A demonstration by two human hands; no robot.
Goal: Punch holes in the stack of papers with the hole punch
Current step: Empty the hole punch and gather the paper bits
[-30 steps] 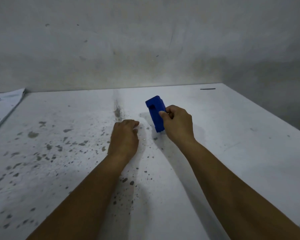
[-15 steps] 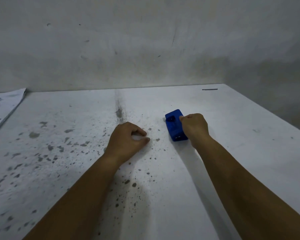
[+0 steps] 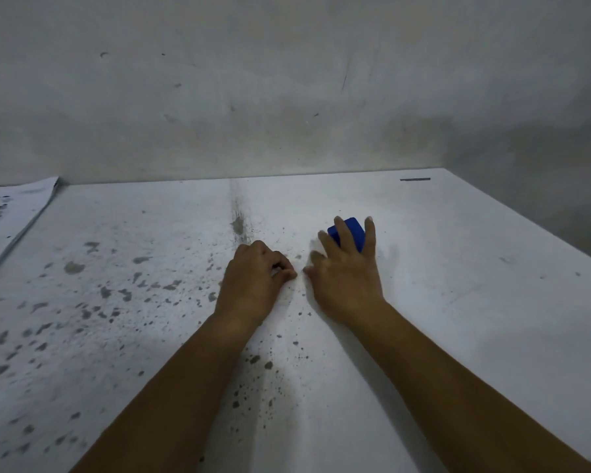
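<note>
The blue hole punch (image 3: pixel 354 231) lies on the white table (image 3: pixel 464 302), right of centre. My right hand (image 3: pixel 347 281) is spread flat just in front of it, fingers apart, and its fingertips overlap the punch's near side and hide it. Whether they touch the punch, I cannot tell. Curled into a loose fist, my left hand (image 3: pixel 253 281) rests on the table beside the right one, thumb against the forefinger. The stack of printed papers (image 3: pixel 11 213) lies at the far left edge, well away from both hands.
The tabletop is speckled with dark stains, mostly on its left half. A grey wall stands directly behind the table. A short dark strip (image 3: pixel 415 179) lies near the back right corner. The table's right edge runs diagonally at the right.
My right hand carried the punch to the right, laid it flat on the table and let go, and its fingers are now spread. My left hand stayed curled in about the same place.
</note>
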